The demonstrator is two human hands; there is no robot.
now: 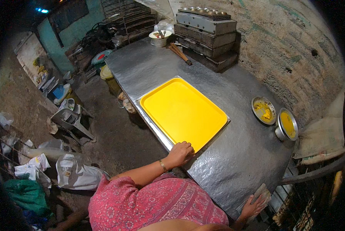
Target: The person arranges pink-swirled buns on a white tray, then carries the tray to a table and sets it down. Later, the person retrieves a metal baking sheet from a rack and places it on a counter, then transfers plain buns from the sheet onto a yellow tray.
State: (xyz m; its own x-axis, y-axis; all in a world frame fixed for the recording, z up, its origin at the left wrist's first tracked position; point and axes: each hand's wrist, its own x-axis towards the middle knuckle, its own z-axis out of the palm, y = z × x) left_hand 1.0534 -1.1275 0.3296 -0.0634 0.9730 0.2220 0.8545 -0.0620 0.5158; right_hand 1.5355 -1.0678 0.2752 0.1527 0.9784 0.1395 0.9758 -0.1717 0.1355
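A yellow rectangular tray (pixel 181 109) lies on a metal sheet pan (pixel 163 139), at the edge of a metal-topped table (pixel 233 170). My left hand (pixel 181 153) grips the tray's near corner, its fingers curled over the rim. At the table's near right end, my right hand (pixel 252 204) rests flat with fingers apart on a pale piece of cloth or sheet (pixel 264 194). Its exact material is unclear. The inside of the tray holds nothing.
By the wall stand a shallow bowl (pixel 263 110) with yellow residue and a metal pot (pixel 288 124) holding yellow matter. Stacked metal boxes (pixel 206 31), a stick brush (pixel 180 54) and a pale tub (pixel 160 39) occupy the far end. A plastic chair (pixel 71 118) stands left.
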